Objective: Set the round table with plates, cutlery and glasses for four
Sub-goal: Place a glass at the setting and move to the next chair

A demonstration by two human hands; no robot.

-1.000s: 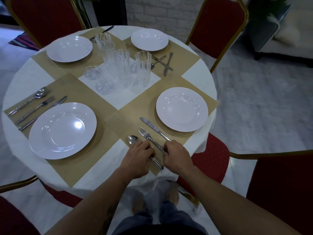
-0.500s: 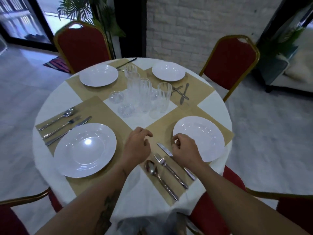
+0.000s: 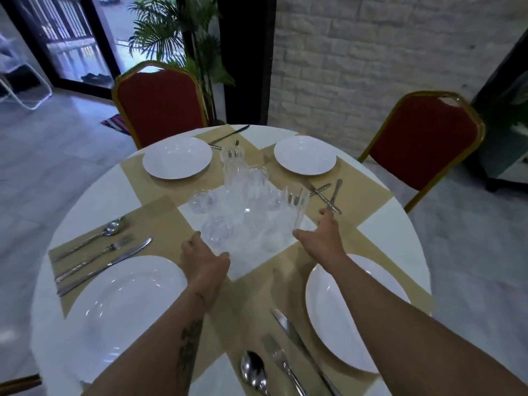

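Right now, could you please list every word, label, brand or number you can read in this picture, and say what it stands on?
None: no text can be read.
The plates, cutlery, glasses and placemats show no print.
The left forearm's tattoo is too blurred to tell any letters.

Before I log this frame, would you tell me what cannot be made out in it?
Head view only:
- Glasses: clustered, transparent and blurred, so their count is unclear.
- Left hand and right hand: whether either touches a glass is unclear.
- Near spoon, fork and knife: handles cut off by the bottom edge.
- Far-left cutlery: too small, partly behind glasses.
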